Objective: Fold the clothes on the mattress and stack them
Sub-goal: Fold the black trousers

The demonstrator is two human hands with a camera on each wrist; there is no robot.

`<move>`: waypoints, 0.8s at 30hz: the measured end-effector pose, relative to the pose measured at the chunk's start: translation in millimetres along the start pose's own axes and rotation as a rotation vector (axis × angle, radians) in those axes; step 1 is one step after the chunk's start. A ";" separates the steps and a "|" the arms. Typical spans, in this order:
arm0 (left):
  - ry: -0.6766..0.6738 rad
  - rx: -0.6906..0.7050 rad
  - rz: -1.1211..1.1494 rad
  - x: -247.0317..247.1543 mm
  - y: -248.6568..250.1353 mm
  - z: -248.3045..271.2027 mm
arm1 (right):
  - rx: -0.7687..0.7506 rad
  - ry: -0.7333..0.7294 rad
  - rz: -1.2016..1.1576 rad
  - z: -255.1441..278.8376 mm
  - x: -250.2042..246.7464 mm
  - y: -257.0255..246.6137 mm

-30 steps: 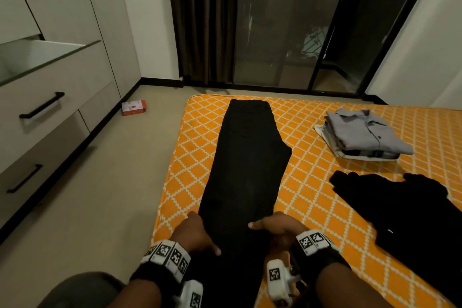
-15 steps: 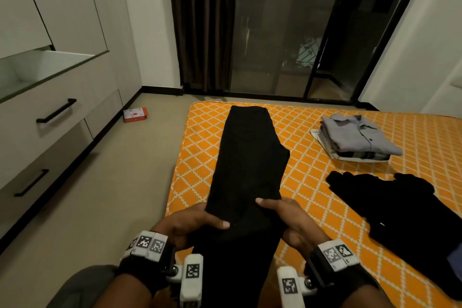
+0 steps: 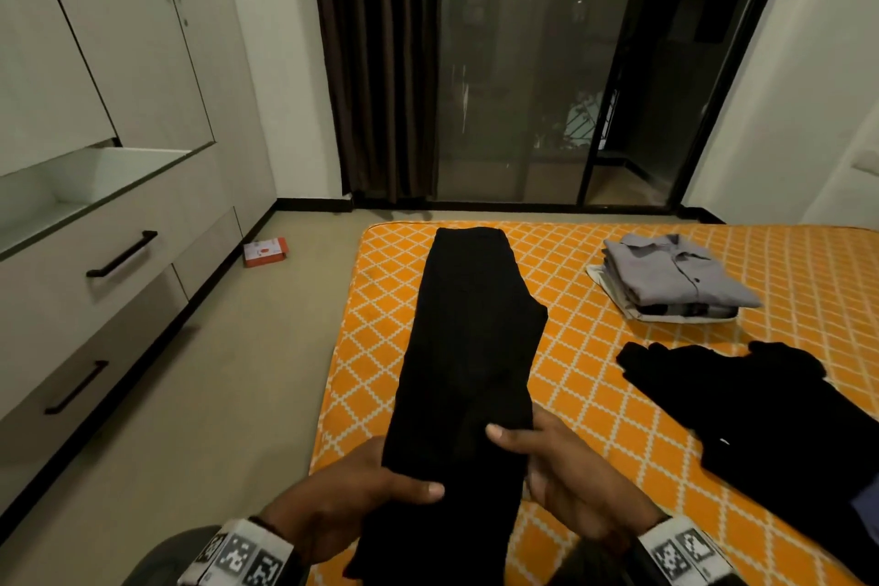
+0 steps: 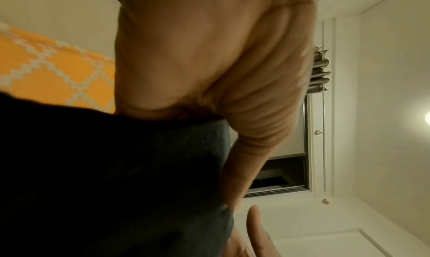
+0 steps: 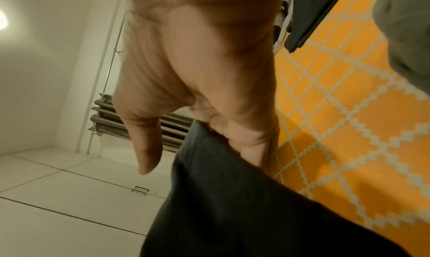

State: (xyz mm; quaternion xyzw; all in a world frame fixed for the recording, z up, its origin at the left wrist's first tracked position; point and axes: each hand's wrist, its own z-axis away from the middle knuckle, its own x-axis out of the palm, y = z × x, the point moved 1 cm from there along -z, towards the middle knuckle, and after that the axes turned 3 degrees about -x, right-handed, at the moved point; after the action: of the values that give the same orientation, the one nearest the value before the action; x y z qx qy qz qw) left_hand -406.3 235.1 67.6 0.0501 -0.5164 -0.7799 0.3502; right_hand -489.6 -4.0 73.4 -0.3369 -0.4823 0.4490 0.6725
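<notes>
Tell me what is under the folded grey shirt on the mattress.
The grey shirt tops a small stack on the orange mattress. Beneath it, edges show: a dark layer, then pale, whitish fabric at the bottom. What those garments are, and how many, is covered by the shirt.

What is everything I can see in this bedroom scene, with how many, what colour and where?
trousers: one, black, laid lengthwise along the mattress's left side
mattress: one, orange with white lattice, on the floor
folded pile: one stack, grey shirt on top, far right of the mattress
loose garment: one, black, unfolded, near right of the mattress
small box: one, orange and white, on the floor by the wardrobe
wardrobe: one, pale grey with black handles, left wall
curtain: one, dark brown, beside the glass door
left hand: grips the trousers' near end, left edge
right hand: grips the same end, right edge
</notes>
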 end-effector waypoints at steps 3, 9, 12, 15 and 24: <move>0.016 -0.087 -0.020 5.3 4.0 9.9 | 0.103 0.040 0.184 6.2 0.4 -2.1; 0.263 -0.189 -0.224 -2.3 -23.0 34.0 | 0.290 -0.041 0.652 46.5 13.8 9.9; 0.260 -0.240 -0.212 1.2 -37.8 42.1 | 0.339 -0.172 1.162 49.8 17.3 1.0; 0.263 -0.259 -0.147 10.1 -48.1 46.9 | 0.120 -0.103 1.584 6.5 16.7 -0.1; 0.172 -0.234 -0.113 15.9 -45.8 47.7 | 0.594 -0.352 1.718 -76.6 5.5 80.7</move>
State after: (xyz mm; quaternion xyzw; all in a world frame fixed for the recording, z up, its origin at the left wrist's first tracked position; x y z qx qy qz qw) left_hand -461.8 272.5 55.6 0.1047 -0.3865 -0.8459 0.3523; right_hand -438.5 29.5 -19.8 -0.3196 -0.0271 0.9434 0.0845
